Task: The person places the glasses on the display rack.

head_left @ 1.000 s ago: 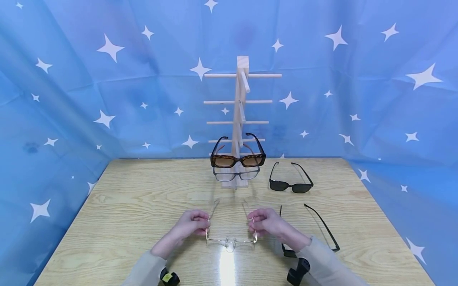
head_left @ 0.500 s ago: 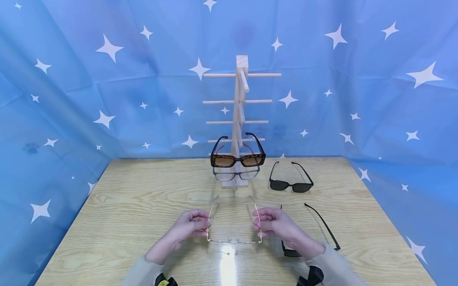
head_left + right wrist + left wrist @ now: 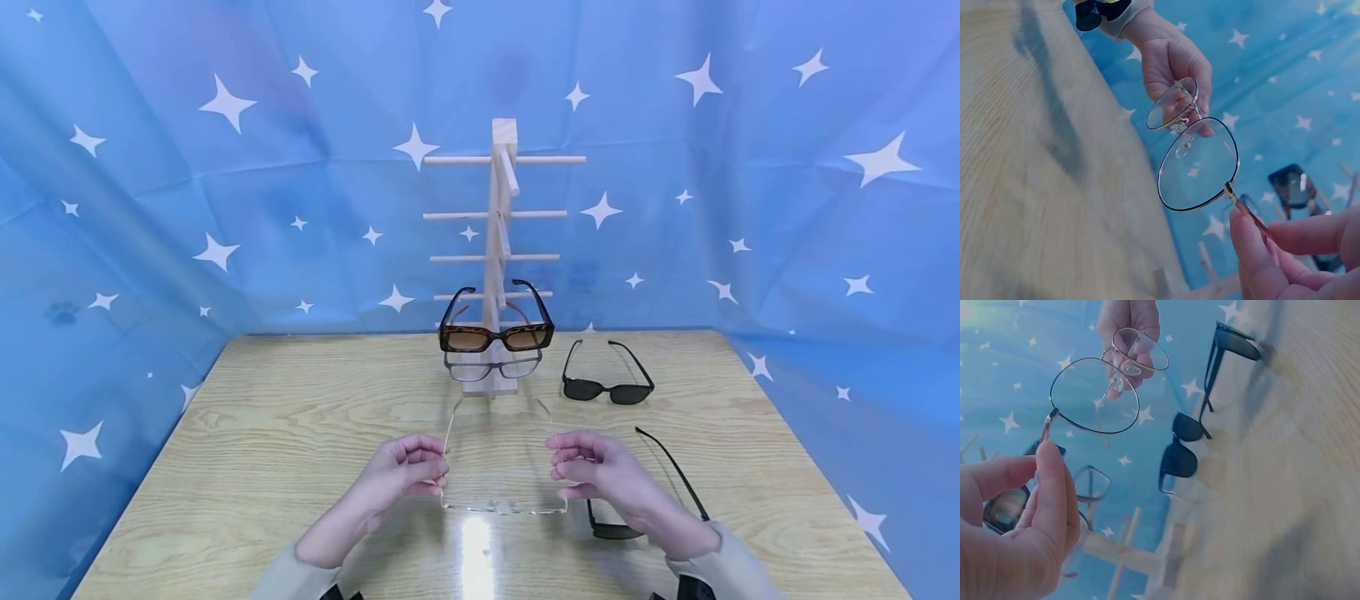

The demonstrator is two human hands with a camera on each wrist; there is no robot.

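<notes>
Between my two hands is a pair of thin metal-framed eyeglasses (image 3: 480,509) with clear rounded lenses, raised above the table. My left hand (image 3: 405,468) pinches one temple between thumb and fingers close to the hinge. The other temple is pinched by my right hand (image 3: 603,473), also by its hinge. Both temples point away from me, unfolded. In the left wrist view the eyeglasses (image 3: 1094,397) show a dark rim and clear nose pads. The right wrist view shows the reddish temple tightly between thumb and finger of the right hand (image 3: 1297,256).
Beyond the hands stands a wooden display rack (image 3: 498,200) with horizontal pegs. Low on it hang tortoiseshell sunglasses (image 3: 468,340) above grey-framed glasses (image 3: 468,372). Black sunglasses (image 3: 630,394) lie right of it; another black pair (image 3: 615,531) is partly behind my right arm.
My right hand has moved to the right, while the left has shifted slightly. The eyeglasses' temples have spread farther apart, and their front has turned so the lenses appear nearly edge-on.
</notes>
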